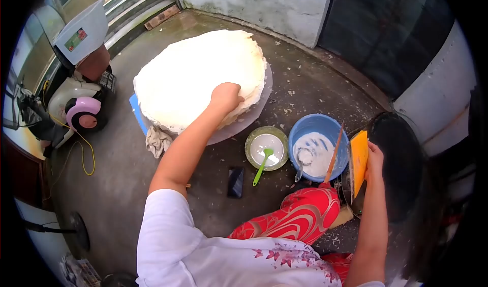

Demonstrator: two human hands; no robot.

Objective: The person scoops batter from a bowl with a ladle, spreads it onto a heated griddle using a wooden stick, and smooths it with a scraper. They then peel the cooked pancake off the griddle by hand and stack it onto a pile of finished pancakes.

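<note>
A wide, tall stack of thin pale pancakes [193,73] lies on a round grey board [256,109], its top washed out by bright light. My left hand [226,99] rests on the stack's near right edge with fingers curled in; whatever they pinch is hidden. My right hand [375,161] grips a flat orange board [359,157], held upright beside a blue basin [317,120]. White powder or batter and a ladle [305,157] are in the basin. A wooden stick [335,150] leans across its right rim.
A green spatula [263,166] lies across a bowl [251,152]. Nearby are a phone [235,182] and a crumpled cloth [158,141]. A large round black surface [396,165] is at the right. A scooter [81,99] stands left, near steps [137,12].
</note>
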